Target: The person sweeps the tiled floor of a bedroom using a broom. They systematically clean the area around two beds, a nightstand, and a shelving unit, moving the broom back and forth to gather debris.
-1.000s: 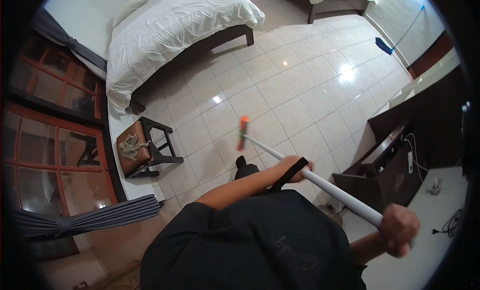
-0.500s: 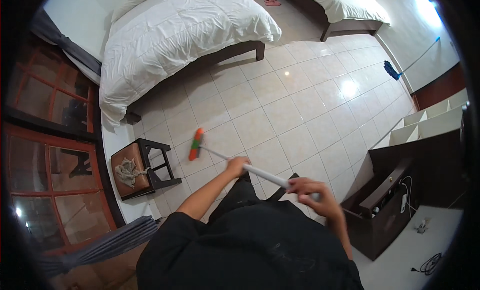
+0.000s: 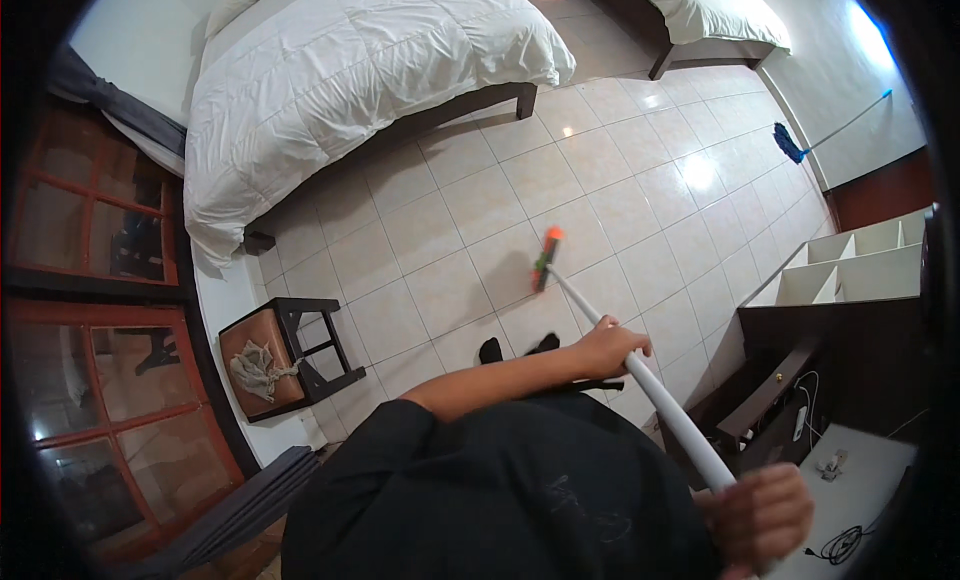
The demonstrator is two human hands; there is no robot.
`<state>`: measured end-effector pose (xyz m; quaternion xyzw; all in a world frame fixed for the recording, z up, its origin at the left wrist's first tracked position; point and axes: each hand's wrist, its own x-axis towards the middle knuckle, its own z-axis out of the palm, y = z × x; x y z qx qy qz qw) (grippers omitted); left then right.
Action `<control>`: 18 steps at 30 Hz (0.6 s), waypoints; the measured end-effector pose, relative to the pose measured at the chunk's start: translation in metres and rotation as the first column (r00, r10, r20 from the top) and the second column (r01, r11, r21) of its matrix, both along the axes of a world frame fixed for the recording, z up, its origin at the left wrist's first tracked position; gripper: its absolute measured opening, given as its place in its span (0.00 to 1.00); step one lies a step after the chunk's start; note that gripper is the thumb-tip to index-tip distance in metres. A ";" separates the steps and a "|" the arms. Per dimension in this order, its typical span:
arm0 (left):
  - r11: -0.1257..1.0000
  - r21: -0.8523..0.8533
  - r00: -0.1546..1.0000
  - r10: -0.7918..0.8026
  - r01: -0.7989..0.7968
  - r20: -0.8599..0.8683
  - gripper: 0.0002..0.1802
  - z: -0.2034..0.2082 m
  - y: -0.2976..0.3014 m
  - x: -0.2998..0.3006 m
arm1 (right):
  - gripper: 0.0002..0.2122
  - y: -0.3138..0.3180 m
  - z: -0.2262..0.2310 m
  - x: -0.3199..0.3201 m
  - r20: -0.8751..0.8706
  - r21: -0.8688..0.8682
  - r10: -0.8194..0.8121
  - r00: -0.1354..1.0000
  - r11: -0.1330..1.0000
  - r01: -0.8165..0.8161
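A broom with a long white handle [image 3: 672, 410] slants from my lower right up to its orange and green head [image 3: 547, 261], which is at the tiled floor [image 3: 450, 290] ahead of my feet. My left hand [image 3: 607, 349] wraps round the handle partway along. At the handle's upper end my right hand [image 3: 762, 520] is closed on it, slightly blurred and near the lower right of the view. My left forearm crosses in front of my body. Below it, my dark shoes [image 3: 490, 351] show on the tiles.
Ahead stands a bed with a white duvet [image 3: 370, 70]; another bed [image 3: 715, 15] is at the far right. A brown-topped stool [image 3: 262, 355] holding a grey rag [image 3: 258, 370] stands left. A blue mop [image 3: 788, 143] leans on the right wall, near a dark cabinet with an open drawer [image 3: 770, 380].
The broom head has swung right across the floor. My left hand has moved right, and my right hand has gone down and right with the handle's end.
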<state>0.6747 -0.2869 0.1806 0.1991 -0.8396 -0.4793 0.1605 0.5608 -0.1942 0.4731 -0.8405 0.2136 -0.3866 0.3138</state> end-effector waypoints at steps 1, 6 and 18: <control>1.000 0.002 1.000 -0.017 0.017 0.011 0.09 0.014 -0.003 0.011 | 0.17 -0.008 0.001 -0.005 0.047 0.007 0.064 0.997 0.998 -0.065; 0.964 0.002 0.927 0.255 -0.266 0.274 0.10 -0.012 -0.063 0.090 | 0.15 -0.057 -0.054 -0.023 0.348 0.412 -0.251 0.903 0.906 0.094; 0.969 0.057 0.913 0.207 -0.242 0.351 0.22 -0.103 -0.181 -0.052 | 0.09 -0.180 -0.078 -0.119 0.078 0.509 -0.282 0.956 0.836 0.205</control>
